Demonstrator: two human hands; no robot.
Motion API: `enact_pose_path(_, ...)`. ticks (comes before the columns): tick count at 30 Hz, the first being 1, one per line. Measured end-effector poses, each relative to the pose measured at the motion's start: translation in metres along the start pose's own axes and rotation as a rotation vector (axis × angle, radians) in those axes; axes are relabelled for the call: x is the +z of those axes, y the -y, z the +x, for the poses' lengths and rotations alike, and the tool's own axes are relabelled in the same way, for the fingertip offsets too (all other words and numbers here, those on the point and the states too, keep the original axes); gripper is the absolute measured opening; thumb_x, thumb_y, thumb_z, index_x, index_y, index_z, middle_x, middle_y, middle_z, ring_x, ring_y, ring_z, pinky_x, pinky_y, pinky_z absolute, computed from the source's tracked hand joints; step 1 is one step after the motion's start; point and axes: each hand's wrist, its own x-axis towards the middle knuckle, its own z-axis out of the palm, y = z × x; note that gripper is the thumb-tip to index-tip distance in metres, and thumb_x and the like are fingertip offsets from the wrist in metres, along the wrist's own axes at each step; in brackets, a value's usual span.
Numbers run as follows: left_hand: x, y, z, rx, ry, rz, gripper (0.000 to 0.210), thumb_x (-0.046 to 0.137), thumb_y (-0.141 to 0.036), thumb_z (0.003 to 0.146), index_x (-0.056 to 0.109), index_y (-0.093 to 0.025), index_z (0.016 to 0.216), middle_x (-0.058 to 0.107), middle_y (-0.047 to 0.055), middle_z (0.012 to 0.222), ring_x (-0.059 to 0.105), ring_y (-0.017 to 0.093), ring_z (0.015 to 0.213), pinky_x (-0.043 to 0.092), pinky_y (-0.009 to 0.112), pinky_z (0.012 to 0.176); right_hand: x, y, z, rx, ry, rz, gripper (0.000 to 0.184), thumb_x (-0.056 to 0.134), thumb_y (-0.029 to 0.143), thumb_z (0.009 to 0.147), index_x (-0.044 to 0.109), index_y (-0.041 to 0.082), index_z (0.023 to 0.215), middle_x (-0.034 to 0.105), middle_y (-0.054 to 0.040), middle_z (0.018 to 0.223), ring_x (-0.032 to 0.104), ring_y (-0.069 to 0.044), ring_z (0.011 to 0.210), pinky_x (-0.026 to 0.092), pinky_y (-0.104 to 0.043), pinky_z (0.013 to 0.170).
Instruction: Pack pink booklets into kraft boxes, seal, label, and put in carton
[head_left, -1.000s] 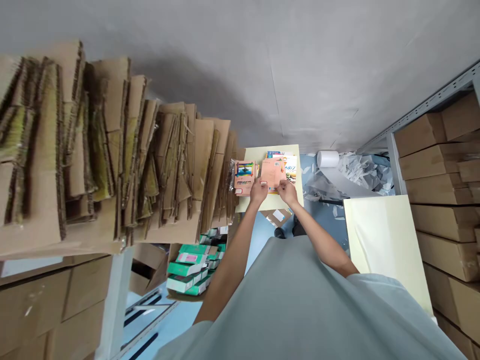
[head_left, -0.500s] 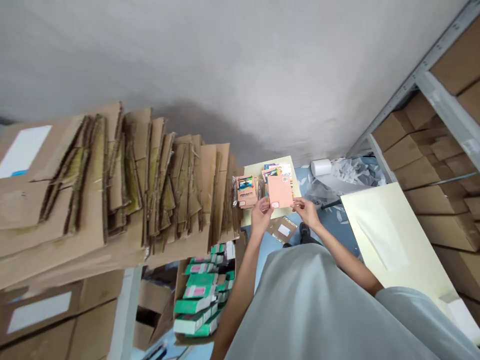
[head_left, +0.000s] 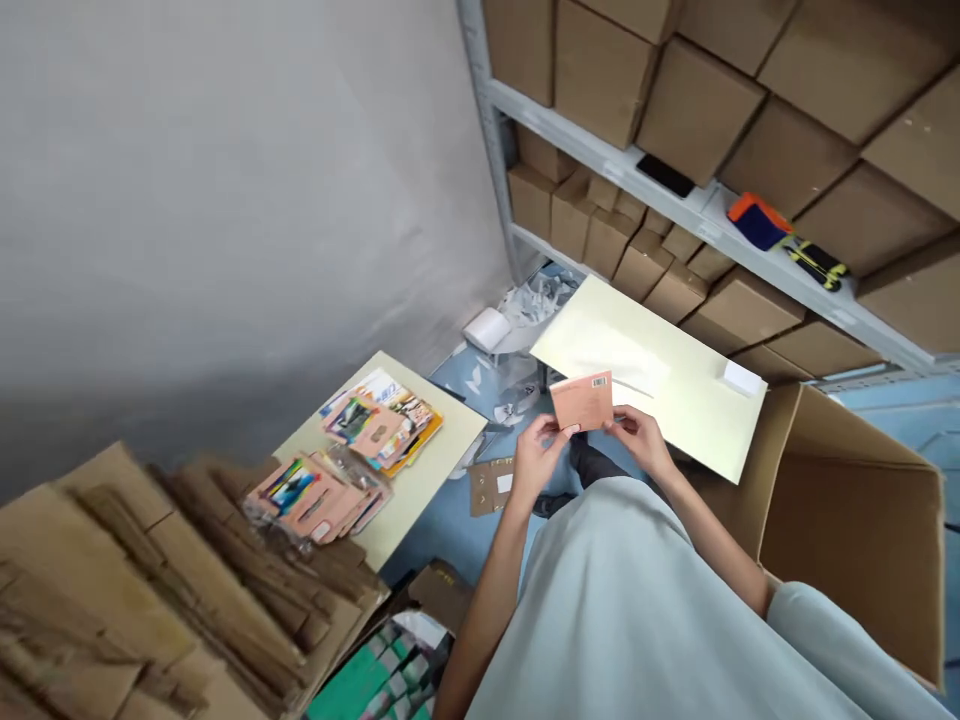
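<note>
A thin pink booklet [head_left: 583, 402] with a barcode in its upper corner is held up in front of me. My left hand [head_left: 541, 450] pinches its lower left edge, thumb on the near side. At its lower right corner, my right hand [head_left: 637, 436] grips it with the fingertips. To the left, a pale yellow table [head_left: 442, 450] bears a pile of colourful booklets [head_left: 382, 425]. Beside that pile lies a stack of pink booklets [head_left: 319, 495], partly in clear plastic wrap.
A second pale yellow table [head_left: 675, 390] stands ahead, with a white block [head_left: 745, 378] on it. Shelves of cardboard boxes [head_left: 600, 60] line the right. A large open carton [head_left: 855, 560] is at my right; flattened cardboard [head_left: 150, 580] is stacked at left. Paper scraps [head_left: 540, 298] litter the floor.
My view has turned right, bringing the second table, shelves and open carton further in. Both hands have carried the pink booklet away from the booklet piles, toward the second table.
</note>
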Motion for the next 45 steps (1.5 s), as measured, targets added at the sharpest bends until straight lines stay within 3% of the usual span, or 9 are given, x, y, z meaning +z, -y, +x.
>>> enact_pose_path(6,0.066,-0.037,0.030,0.254,0.099,0.199,0.011,0.075,-0.032,0.092,0.082,-0.026,0.087,0.078,0.009,0.113,0.075,0.026,0.113,0.062,0.044,0.104,-0.067,-0.007,0.007,0.028,-0.193,0.282,0.046,0.090,0.066,0.076,0.082,0.026,0.099,0.079,-0.0123,0.137,0.081,-0.030,0.103,0.068,-0.042,0.088)
enact_pose_path(10,0.112,-0.041,0.064,0.317,0.030,0.215,0.013,0.076,-0.034,0.093,0.084,-0.025,0.088,0.074,0.011,0.136,0.074,0.027,0.122,0.061,0.045,0.108,-0.103,-0.009,0.037,0.087,-0.173,0.454,0.050,0.089,0.064,0.079,0.084,0.024,0.110,0.085,-0.0107,0.115,0.080,-0.028,0.095,0.067,-0.040,0.083)
enact_pose_path(13,0.148,-0.035,0.097,0.282,-0.001,0.138,0.019,0.083,-0.041,0.090,0.084,-0.022,0.092,0.071,0.014,0.145,0.076,0.027,0.122,0.063,0.042,0.105,-0.133,-0.011,0.061,0.101,-0.204,0.485,0.049,0.081,0.062,0.087,0.085,0.023,0.116,0.084,-0.0087,0.108,0.075,-0.022,0.088,0.066,-0.035,0.078)
enact_pose_path(16,0.181,-0.030,0.126,0.178,-0.009,0.056,0.032,0.088,-0.045,0.084,0.083,-0.020,0.105,0.078,0.015,0.131,0.078,0.027,0.115,0.066,0.036,0.094,-0.163,-0.015,0.080,0.122,-0.209,0.490,0.049,0.076,0.062,0.091,0.083,0.024,0.121,0.082,-0.0084,0.112,0.072,-0.020,0.085,0.062,-0.030,0.067)
enact_pose_path(20,0.210,-0.035,0.154,0.028,0.001,0.003,0.058,0.088,-0.045,0.085,0.073,-0.019,0.135,0.082,0.013,0.113,0.079,0.020,0.091,0.064,0.028,0.079,-0.192,-0.019,0.096,0.043,-0.237,0.449,0.056,0.082,0.062,0.090,0.077,0.026,0.133,0.080,-0.0112,0.124,0.075,-0.021,0.092,0.063,-0.031,0.070)
enact_pose_path(25,0.216,-0.050,0.188,-0.151,0.176,0.024,0.063,0.084,-0.058,0.089,0.074,-0.017,0.135,0.083,0.014,0.116,0.079,0.023,0.099,0.065,0.030,0.076,-0.197,-0.019,0.109,0.026,-0.392,0.432,0.057,0.082,0.065,0.093,0.075,0.026,0.133,0.078,-0.0135,0.136,0.076,-0.024,0.108,0.066,-0.035,0.086)
enact_pose_path(31,0.199,-0.070,0.233,-0.269,0.413,0.013,0.060,0.093,-0.058,0.081,0.081,-0.015,0.120,0.084,0.014,0.118,0.079,0.026,0.108,0.065,0.037,0.094,-0.171,0.007,0.122,-0.005,-0.546,0.428,0.063,0.081,0.063,0.096,0.069,0.026,0.146,0.080,-0.0134,0.131,0.078,-0.024,0.105,0.067,-0.035,0.084)
enact_pose_path(39,0.168,-0.094,0.284,-0.261,0.719,0.018,0.062,0.094,-0.056,0.081,0.078,-0.019,0.129,0.083,0.012,0.114,0.077,0.025,0.107,0.066,0.033,0.083,-0.132,0.036,0.130,0.013,-0.725,0.434,0.073,0.083,0.061,0.094,0.062,0.027,0.155,0.082,-0.0125,0.128,0.080,-0.023,0.100,0.066,-0.033,0.079)
enact_pose_path(45,0.165,-0.094,0.297,-0.241,0.759,0.031,0.060,0.093,-0.054,0.081,0.078,-0.019,0.127,0.081,0.011,0.111,0.075,0.024,0.106,0.065,0.033,0.084,-0.115,0.036,0.135,0.044,-0.806,0.437,0.067,0.084,0.064,0.090,0.069,0.026,0.143,0.083,-0.0113,0.122,0.079,-0.024,0.099,0.067,-0.034,0.079)
